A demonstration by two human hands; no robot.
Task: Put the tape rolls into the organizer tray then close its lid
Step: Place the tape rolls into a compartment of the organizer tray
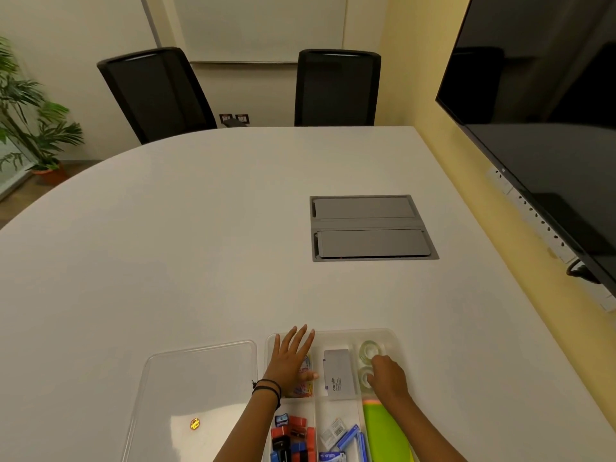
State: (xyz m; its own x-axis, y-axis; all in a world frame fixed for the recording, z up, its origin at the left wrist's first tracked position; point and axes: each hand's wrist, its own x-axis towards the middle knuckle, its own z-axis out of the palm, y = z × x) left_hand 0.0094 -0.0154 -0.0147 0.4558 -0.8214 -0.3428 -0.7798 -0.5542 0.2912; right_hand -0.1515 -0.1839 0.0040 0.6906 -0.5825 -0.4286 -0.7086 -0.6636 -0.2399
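Observation:
A clear plastic organizer tray (390, 335) lies at the table's near edge. Its far right compartment holds two clear tape rolls: one (369, 350) farther away, one (364, 375) nearer. My right hand (388, 376) reaches into that compartment with its fingers curled over the nearer roll; whether it grips the roll is hidden. My left hand (293, 356) rests flat with fingers spread on the tray's far left compartment. The clear lid (196, 391) lies flat on the table, left of the tray.
The tray also holds a grey box (338, 373), coloured clips, sharpeners (291, 435), staple boxes (346, 438) and green sticky notes (386, 431). A grey cable hatch (370, 228) sits in the white table. Two black chairs stand beyond; a screen hangs on the right.

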